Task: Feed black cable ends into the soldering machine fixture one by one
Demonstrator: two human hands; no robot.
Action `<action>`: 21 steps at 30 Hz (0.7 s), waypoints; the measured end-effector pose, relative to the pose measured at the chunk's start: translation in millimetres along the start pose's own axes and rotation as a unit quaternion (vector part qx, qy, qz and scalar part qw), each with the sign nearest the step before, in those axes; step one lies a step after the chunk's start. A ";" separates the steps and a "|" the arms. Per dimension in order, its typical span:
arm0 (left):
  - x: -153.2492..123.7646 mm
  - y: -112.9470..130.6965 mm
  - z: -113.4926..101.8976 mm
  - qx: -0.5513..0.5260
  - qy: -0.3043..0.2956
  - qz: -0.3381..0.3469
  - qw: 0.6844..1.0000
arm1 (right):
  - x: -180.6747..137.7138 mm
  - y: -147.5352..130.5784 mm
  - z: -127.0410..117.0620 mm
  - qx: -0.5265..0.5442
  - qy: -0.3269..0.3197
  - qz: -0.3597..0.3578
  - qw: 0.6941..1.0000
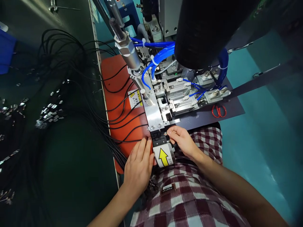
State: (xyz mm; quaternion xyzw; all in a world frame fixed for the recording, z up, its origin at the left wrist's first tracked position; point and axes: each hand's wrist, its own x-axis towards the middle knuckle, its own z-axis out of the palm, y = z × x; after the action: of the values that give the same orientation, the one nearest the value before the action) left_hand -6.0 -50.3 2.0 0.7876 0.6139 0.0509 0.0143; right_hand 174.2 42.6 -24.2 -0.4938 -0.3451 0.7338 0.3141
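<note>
My left hand (138, 164) lies flat with its fingers stretched out on the red plate (118, 104). Its fingertips rest beside a black cable (130, 140) at the edge of the machine's feed track (159, 140). On the track's other side, my right hand (181, 140) pinches a small cable end (165, 134) between thumb and forefinger; the fingers hide most of it. Between both hands sits a white cover with a yellow arrow (163, 156). More black cables cross the red plate into the metal machine block (152, 116).
A bundle of black cables (94, 116) and a pile of metallic connectors (50, 110) lie on the dark table at left. Blue air hoses (163, 53) and a thick black cylinder (203, 34) rise above the machine. Red-handled scissors (219, 111) lie at right.
</note>
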 end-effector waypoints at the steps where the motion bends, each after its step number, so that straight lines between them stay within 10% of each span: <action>1: 1.2 0.8 0.2 0.008 0.004 -0.004 1.000 | -0.1 -0.1 0.0 -0.005 0.003 -0.003 1.000; 21: 2.2 -4.4 3.1 -0.046 0.004 -0.024 0.999 | -14.1 21.0 -41.6 0.101 0.101 0.047 0.989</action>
State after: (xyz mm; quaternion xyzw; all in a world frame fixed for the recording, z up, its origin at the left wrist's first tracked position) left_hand -9.5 -46.9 -1.2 0.7712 0.6294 0.0814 0.0493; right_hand 215.2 27.6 -45.5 -0.5465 -0.2121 0.7253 0.3609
